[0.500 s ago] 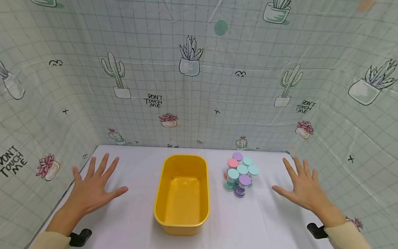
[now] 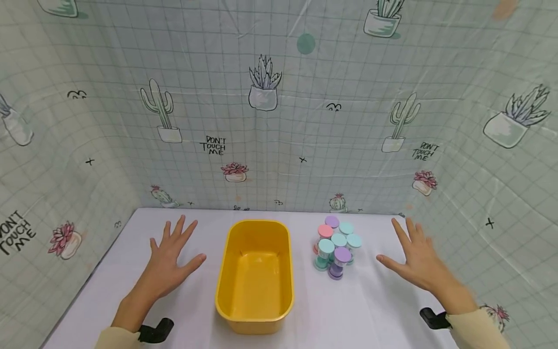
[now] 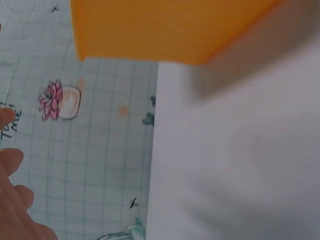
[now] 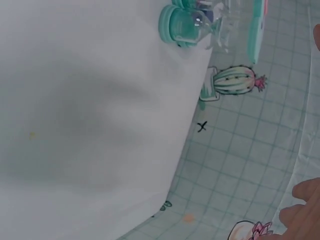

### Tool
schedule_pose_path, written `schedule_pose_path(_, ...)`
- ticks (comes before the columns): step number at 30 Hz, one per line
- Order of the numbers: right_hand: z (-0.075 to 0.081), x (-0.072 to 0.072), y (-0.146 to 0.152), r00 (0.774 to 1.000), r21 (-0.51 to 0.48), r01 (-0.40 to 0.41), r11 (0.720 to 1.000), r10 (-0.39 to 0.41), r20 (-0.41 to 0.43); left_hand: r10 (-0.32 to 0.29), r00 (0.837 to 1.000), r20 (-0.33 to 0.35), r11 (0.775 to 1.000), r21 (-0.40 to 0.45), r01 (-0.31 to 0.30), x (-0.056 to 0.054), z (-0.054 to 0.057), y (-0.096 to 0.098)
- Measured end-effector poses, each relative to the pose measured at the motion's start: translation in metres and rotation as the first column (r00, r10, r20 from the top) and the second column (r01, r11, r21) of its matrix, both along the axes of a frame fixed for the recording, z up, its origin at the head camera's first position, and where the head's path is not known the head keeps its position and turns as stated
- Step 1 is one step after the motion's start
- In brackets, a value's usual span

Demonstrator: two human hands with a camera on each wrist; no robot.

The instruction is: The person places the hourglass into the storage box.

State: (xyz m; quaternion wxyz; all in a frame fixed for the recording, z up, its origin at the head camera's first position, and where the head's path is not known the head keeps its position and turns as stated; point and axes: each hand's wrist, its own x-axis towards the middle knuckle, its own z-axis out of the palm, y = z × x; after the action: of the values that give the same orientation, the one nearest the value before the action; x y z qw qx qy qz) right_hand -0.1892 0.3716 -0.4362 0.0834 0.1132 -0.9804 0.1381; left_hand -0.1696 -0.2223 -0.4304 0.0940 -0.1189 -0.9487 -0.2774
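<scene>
A yellow rectangular tub point(image 2: 222, 278) with rounded corners stands on the white table, its inside bare. To its right, several small sand timers point(image 2: 339, 257) stand upright in a tight cluster, with mint, purple and pink caps. In the right wrist view a mint sand timer point(image 4: 182, 25) shows its clear glass bulb. My left hand point(image 2: 167, 264) hovers left of the tub, fingers spread, holding nothing. My right hand point(image 2: 420, 261) hovers right of the sand timers with its fingers spread, also holding nothing. Only fingertips of each hand show in the wrist views.
A white table point(image 2: 196, 315) carries the tub and timers. Grid-patterned cloth point(image 2: 279, 179) with printed cacti hangs behind it and along both sides. Black straps point(image 2: 157, 331) sit at the wrists, below cream sleeves.
My left hand has moved right, closer to the tub. My right hand has shifted slightly left. The tub and sand timers stay in place; the head view has tilted a little.
</scene>
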Motion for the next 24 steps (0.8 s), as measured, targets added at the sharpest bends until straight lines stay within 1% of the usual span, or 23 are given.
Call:
schedule_pose_path(4, -0.004, 0.001, -0.004, 1.000, -0.066, -0.003, 0.998, 0.004, 0.016, -0.041, 0.999, -0.002, 0.993, 0.108, 0.041, -0.004, -0.009, 0.018)
schedule_pose_path(8, -0.007, 0.001, -0.008, 1.000, -0.113, 0.002, 0.994, 0.000, 0.017, -0.095, 0.995, -0.006, 0.977, 0.193, 0.094, -0.005, -0.019, 0.033)
schedule_pose_path(12, -0.008, 0.000, -0.012, 0.999, -0.164, 0.007, 0.986, 0.001, 0.050, -0.136, 0.991, 0.013, 0.962, 0.240, 0.129, -0.006, -0.026, 0.044)
schedule_pose_path(16, -0.010, -0.003, -0.015, 0.995, -0.213, 0.016, 0.977, 0.005, 0.100, -0.174, 0.985, 0.005, 0.949, 0.268, 0.166, -0.007, -0.031, 0.051)
schedule_pose_path(21, -0.016, -0.004, -0.019, 0.993, -0.243, 0.024, 0.970, 0.005, 0.119, -0.224, 0.973, -0.048, 0.923, 0.310, 0.228, -0.009, -0.040, 0.057)
schedule_pose_path(24, -0.020, -0.005, -0.023, 0.994, -0.268, 0.014, 0.963, 0.015, 0.106, -0.248, 0.964, -0.101, 0.904, 0.334, 0.267, -0.009, -0.047, 0.059)
